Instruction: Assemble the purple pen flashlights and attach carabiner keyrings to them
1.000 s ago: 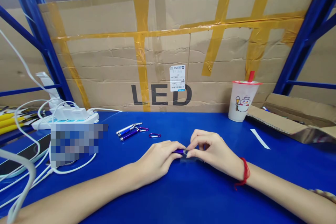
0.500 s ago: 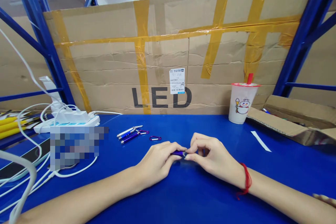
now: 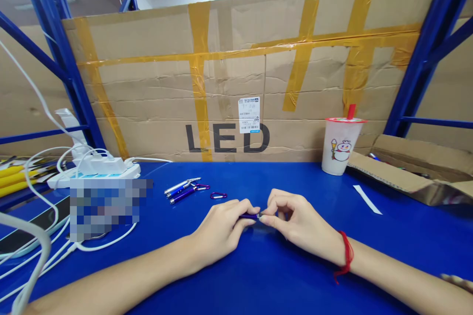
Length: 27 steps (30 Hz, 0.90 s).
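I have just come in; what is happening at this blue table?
A person's left hand grips a small purple tube, while the right hand pinches at its metal end. Three similar tubes lie together beyond the left hand, with a separate carabiner clip to their right. A lidded cup stands farther right.

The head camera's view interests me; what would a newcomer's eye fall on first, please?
Probably the big black LED lettering on the taped cardboard across the back. Next, around the middle of the blue table, the left hand grips a slim purple tube while the right hand pinches at its end. The white cup with a red straw stands out at back right.
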### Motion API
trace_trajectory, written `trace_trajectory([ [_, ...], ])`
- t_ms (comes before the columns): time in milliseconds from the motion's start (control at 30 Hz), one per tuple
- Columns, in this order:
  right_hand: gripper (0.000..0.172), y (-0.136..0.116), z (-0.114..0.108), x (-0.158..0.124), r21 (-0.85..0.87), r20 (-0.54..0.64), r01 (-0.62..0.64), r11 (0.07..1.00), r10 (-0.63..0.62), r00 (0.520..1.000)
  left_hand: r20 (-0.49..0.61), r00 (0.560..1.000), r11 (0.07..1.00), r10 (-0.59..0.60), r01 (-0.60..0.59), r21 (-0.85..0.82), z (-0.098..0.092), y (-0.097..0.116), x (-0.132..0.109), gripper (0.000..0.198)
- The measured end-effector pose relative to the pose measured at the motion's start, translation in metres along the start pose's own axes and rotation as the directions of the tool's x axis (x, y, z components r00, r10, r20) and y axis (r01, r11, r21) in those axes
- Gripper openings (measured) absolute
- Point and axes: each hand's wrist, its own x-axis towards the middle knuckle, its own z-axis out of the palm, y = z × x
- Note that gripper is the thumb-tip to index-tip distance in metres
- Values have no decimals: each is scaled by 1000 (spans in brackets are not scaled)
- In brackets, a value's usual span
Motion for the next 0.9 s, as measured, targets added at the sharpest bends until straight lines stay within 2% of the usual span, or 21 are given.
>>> trace_trajectory([
  [400,23,0,1,1,14,-5,-26,1000,26,1000,5,1000,999,-29,29,19,0,1,0,10],
  [900,27,-3,-3,3,47,14,-74,996,73,997,28,991,992,-128,128,1,-1,4,3,13],
])
